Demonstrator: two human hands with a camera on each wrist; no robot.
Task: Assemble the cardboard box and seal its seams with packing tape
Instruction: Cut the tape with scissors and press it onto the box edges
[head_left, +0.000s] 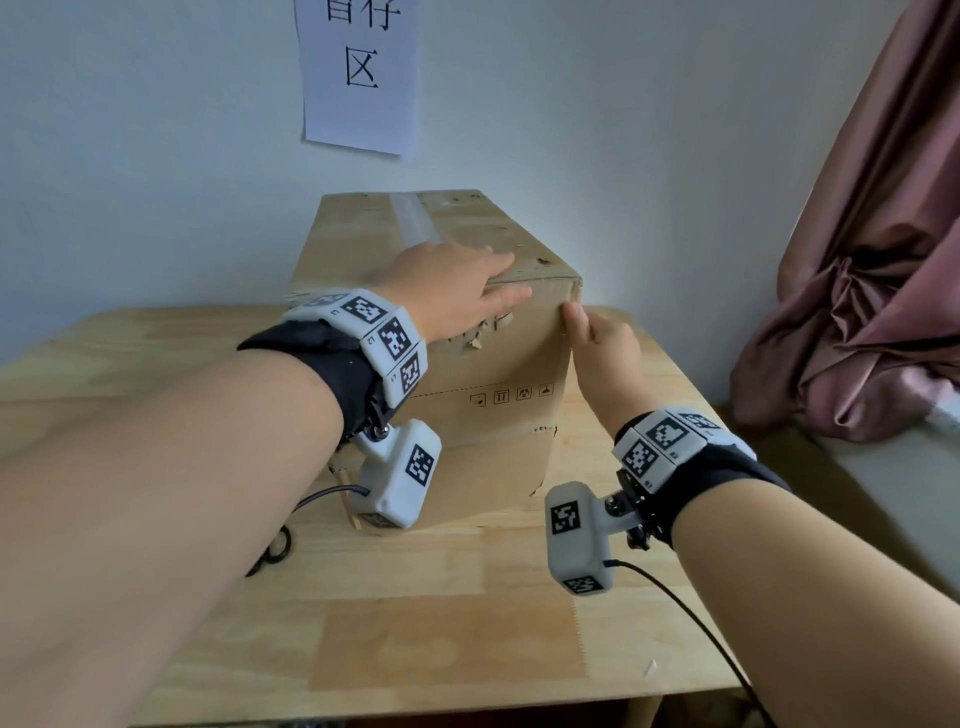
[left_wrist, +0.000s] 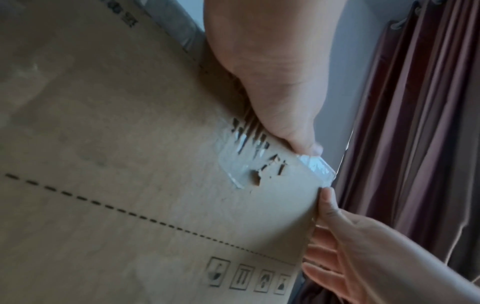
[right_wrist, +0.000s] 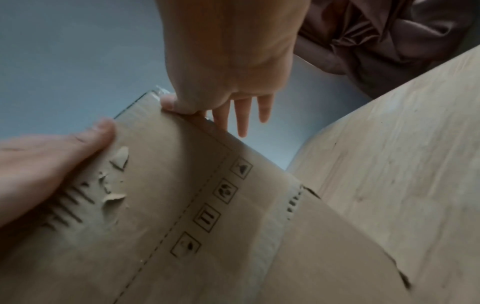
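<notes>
- The cardboard box (head_left: 493, 364) stood on the wooden table (head_left: 467, 623).
- The left hand (head_left: 452, 291) lay flat, fingers straight, over its top near edge.
- The right hand (head_left: 602, 353), fingers extended, thumb pressing its right corner edge.
- Bare tabletop lay nearer.

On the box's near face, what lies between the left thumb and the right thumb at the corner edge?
Between the left hand and right hand lies only bare cardboard box, with torn paper and clear tape at the upper corner; the left wrist view shows it best.
</notes>
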